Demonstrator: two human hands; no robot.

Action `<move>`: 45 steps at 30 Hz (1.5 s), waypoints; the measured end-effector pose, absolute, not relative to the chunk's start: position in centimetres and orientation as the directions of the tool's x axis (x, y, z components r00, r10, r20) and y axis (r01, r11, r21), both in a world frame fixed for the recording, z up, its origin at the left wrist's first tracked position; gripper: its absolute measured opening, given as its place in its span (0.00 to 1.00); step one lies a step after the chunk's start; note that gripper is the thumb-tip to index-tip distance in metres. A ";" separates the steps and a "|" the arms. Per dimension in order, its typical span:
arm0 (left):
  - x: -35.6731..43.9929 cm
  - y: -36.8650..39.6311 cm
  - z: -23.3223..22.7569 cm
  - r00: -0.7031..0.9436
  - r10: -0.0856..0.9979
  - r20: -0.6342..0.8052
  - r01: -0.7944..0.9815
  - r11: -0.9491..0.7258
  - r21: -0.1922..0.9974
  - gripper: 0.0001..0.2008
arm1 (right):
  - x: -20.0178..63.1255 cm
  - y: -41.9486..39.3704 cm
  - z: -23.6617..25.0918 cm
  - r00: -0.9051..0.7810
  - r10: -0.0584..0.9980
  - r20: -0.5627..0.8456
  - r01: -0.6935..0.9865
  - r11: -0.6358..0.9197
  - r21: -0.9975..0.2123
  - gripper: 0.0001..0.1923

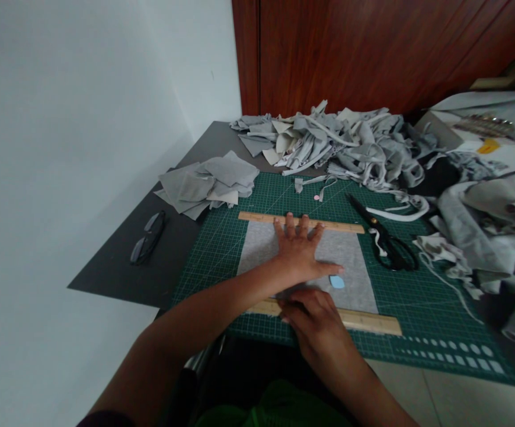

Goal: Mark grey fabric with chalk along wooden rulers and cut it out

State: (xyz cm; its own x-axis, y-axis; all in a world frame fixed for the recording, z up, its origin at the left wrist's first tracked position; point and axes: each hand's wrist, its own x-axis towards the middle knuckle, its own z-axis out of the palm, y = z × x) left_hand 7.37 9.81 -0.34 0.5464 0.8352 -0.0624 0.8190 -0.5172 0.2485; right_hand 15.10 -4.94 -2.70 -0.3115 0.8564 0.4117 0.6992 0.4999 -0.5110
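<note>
Two bare hands are seen over a green cutting mat that is spread on a dark table. Nearest the wearer, the right hand is laid on a wooden ruler placed along the near edge of a grey fabric rectangle; its fingers are curled down onto the wood and nothing is gripped between them. Just beyond it, the left hand is pressed flat on the fabric, fingers spread wide and palm down, with nothing held; its fingertips are reached to a second wooden ruler set along the far edge of the cloth. A small light-blue chalk piece is left on the fabric, just beside the left thumb. To the right of the rectangle, black scissors are laid on the mat, blades pointed away. On the bare table to the left, a pair of dark glasses is rested. Farther back, a small stack of cut grey pieces is kept at the mat's far left corner, and a large heap of grey scraps is piled across the far side, in front of a wooden door.
</note>
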 end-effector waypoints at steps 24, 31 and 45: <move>7.5 9.9 -0.3 0.547 0.835 -0.057 0.818 -0.518 0.252 0.59 | 15.1 -4.9 -2.4 -0.308 0.855 0.416 0.694 0.501 -0.516 0.13; 7.5 9.9 -0.4 0.554 0.832 -0.035 0.817 -0.535 0.215 0.59 | 15.1 -4.9 -2.8 -0.312 0.860 0.404 0.695 0.496 -0.520 0.13; 7.4 9.9 -0.4 0.541 0.839 -0.057 0.828 -0.520 0.210 0.59 | 15.1 -4.9 -3.0 -0.312 0.855 0.415 0.688 0.504 -0.522 0.12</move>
